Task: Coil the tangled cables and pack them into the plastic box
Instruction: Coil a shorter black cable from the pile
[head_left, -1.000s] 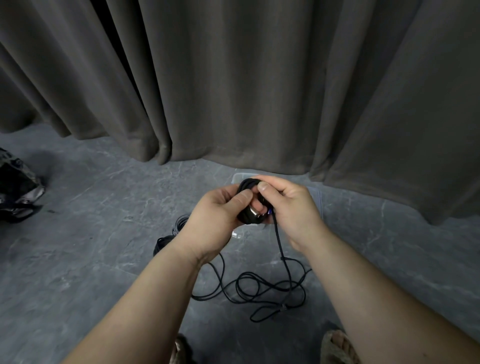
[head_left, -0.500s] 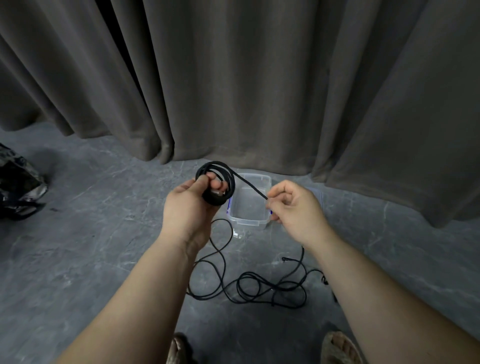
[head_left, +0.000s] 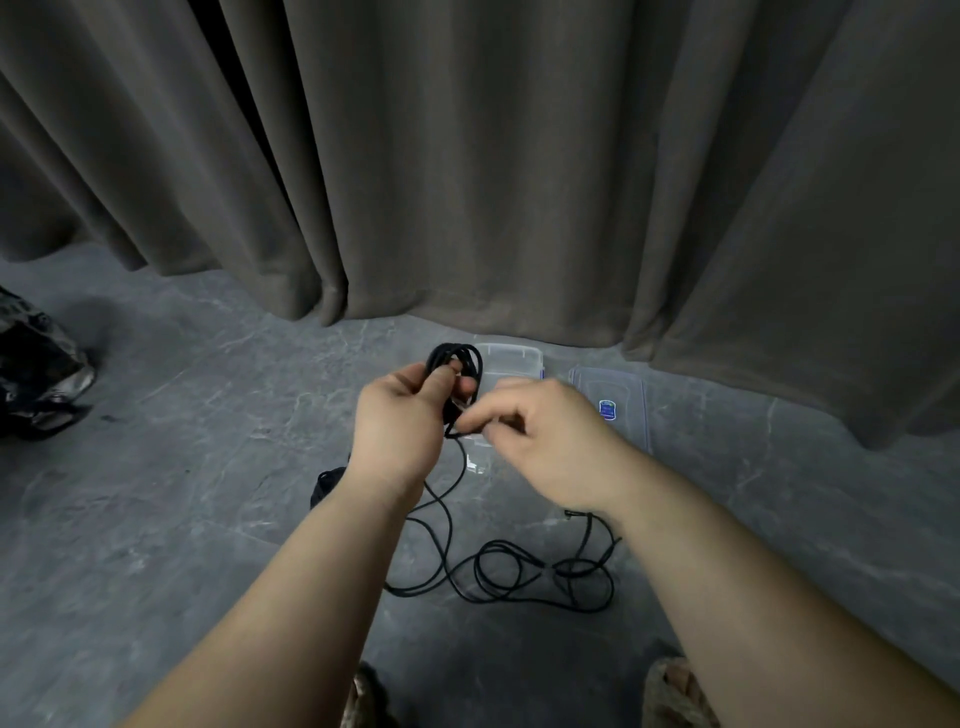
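Right hand (head_left: 545, 441), apart a moment ago, now pinches the black cable (head_left: 498, 571) against the coil (head_left: 454, 364) gripped by the left hand (head_left: 400, 421), adding a loop above the near plastic box (head_left: 511, 358).

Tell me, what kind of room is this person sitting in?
Probably an indoor room set up for recording, though I can't be sure. Heavy grey curtains hang to a grey stone-look floor, where a clear plastic box and black cable lie.
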